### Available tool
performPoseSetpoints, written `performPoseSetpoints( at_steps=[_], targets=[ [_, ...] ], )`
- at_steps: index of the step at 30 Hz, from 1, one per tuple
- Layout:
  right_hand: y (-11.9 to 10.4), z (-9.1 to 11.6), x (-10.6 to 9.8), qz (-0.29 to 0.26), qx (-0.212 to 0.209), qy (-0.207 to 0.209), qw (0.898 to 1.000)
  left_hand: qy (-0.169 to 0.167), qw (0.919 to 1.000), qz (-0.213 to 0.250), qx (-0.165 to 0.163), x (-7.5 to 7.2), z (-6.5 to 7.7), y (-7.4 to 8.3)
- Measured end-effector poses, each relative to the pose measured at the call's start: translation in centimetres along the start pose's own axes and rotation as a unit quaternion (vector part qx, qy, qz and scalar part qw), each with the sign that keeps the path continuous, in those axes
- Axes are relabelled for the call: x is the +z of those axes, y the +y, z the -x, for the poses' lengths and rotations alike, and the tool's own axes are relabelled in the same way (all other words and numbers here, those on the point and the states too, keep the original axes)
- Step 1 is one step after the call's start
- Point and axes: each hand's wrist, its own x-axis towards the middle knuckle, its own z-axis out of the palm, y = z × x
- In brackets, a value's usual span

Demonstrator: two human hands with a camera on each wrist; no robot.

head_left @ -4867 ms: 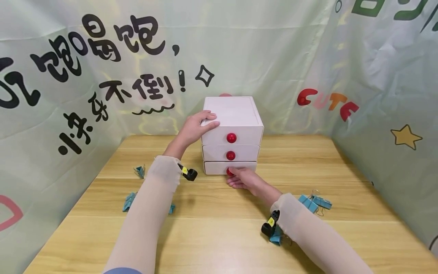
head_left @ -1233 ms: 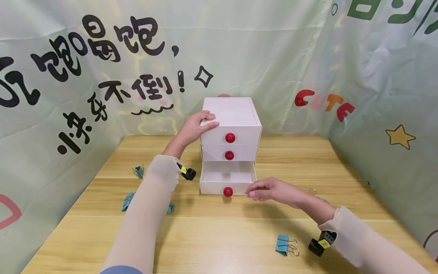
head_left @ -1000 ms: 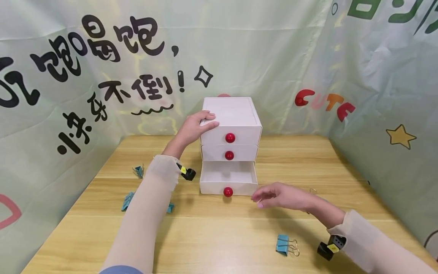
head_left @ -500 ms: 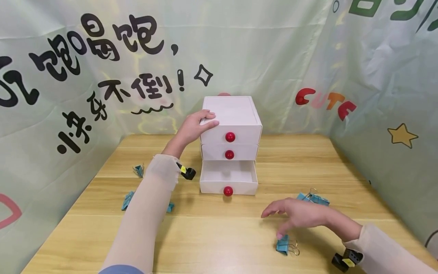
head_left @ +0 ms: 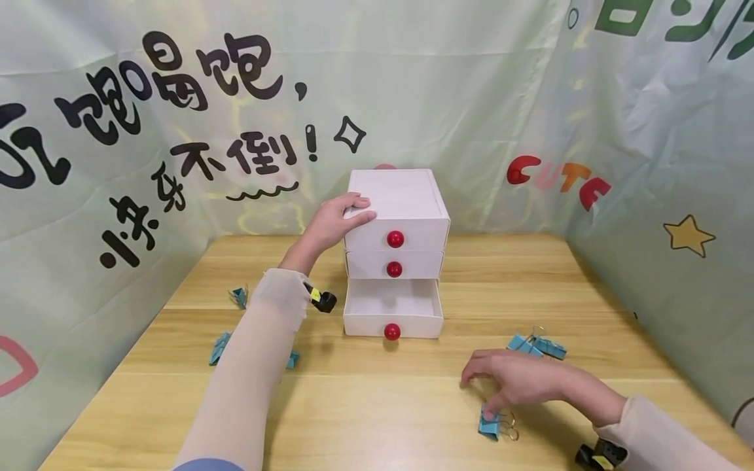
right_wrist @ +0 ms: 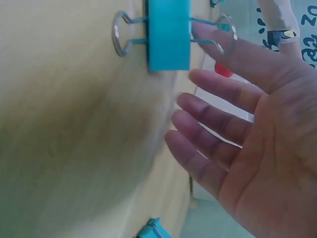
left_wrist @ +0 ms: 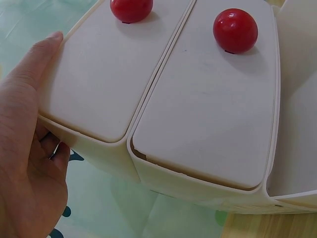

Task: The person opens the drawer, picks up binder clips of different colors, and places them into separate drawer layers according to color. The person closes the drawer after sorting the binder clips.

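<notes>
Head view: printed cloth [head_left: 448, 78] backs wooden table [head_left: 377, 412], left hand [head_left: 331, 221] grips cabinet [head_left: 403, 193], right hand [head_left: 521, 377] (relaxed) beside clip [head_left: 488, 429].

Left hand [head_left: 330, 226] forward, right hand [head_left: 524, 378] nearer the body
Left thumb [left_wrist: 42, 55] stands apart from its fingers; right fingers [right_wrist: 213, 116] curve loosely, slightly spread.

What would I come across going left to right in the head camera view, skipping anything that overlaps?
Leftmost blue clip, left hand, white drawer unit, right hand, yellow star on the backdrop.
</notes>
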Motion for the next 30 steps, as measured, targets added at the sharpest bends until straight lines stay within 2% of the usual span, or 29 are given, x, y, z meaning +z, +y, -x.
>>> performPoseSetpoints(
  at_steps=[3, 12, 21, 30],
  targets=[
    [0.0, 0.3, -0.3, -0.009, 0.009, -0.007, 1.0, 0.001, 1.0, 0.001, 0.002, 0.0, 0.1, 0.0],
    [0.0, 1.0, -0.4, -0.09, 0.045, -0.051, 0.994, 0.0, 1.0, 0.003, -0.001, 0.1, 0.0, 0.0],
    [-0.4, 2.0, -1.0, -0.061, 0.059, -0.059, 0.995, 0.005, 1.0, 0.008, 0.003, 0.3, 0.1, -0.2],
    [-0.3, 3.3, -1.2, -0.033, 0.068, -0.084, 0.994, 0.004, 0.9999, 0.01, 0.002, 0.1, 0.0, -0.2]
  ],
)
